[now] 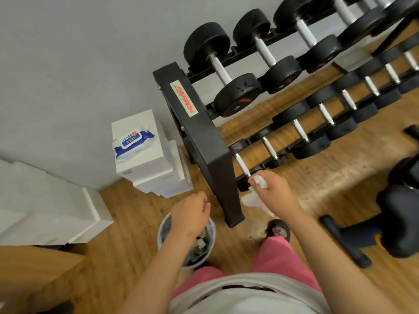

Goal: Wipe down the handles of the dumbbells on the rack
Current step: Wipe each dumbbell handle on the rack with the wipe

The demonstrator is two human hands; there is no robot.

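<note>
A black dumbbell rack holds two rows of black dumbbells with silver handles. My right hand grips a white wet wipe at the near end of the silver handle of the nearest lower-row dumbbell, beside the rack's end post. The wipe's tail hangs down below the hand. My left hand hovers above a waste bin with its fingers loosely curled, holding nothing.
A blue and white pack of wipes lies on stacked white boxes by the wall. A small waste bin stands on the wooden floor beside my legs. More dumbbells lie on the floor at right. White boxes fill the left corner.
</note>
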